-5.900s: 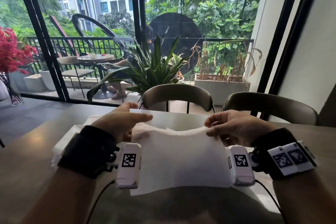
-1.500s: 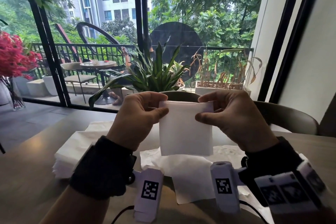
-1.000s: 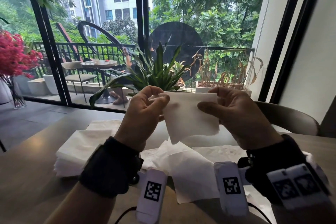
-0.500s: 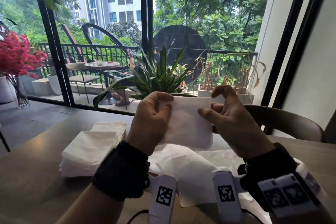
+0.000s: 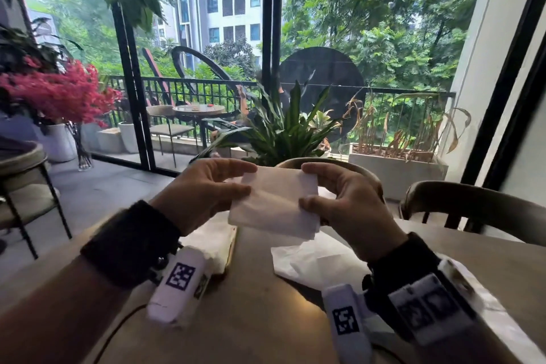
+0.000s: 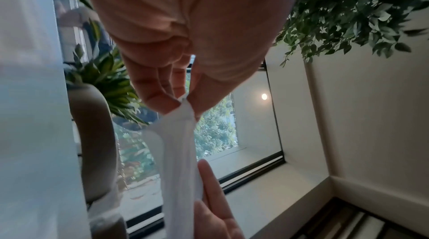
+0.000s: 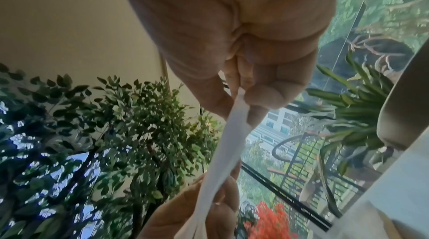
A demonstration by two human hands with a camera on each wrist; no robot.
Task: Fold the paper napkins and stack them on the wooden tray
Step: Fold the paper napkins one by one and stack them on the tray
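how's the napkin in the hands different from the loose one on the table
The held napkin is a flat folded rectangle pinched in the air between the left hand and right hand. The loose napkin lies rumpled and unfolded on the table, untouched. Both are plain white paper.

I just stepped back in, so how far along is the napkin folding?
Done: a pile of napkins sits on what looks like the wooden tray. In hand: the left hand and right hand pinch a folded napkin in the air. Left: at least one loose napkin lies unfolded on the table.
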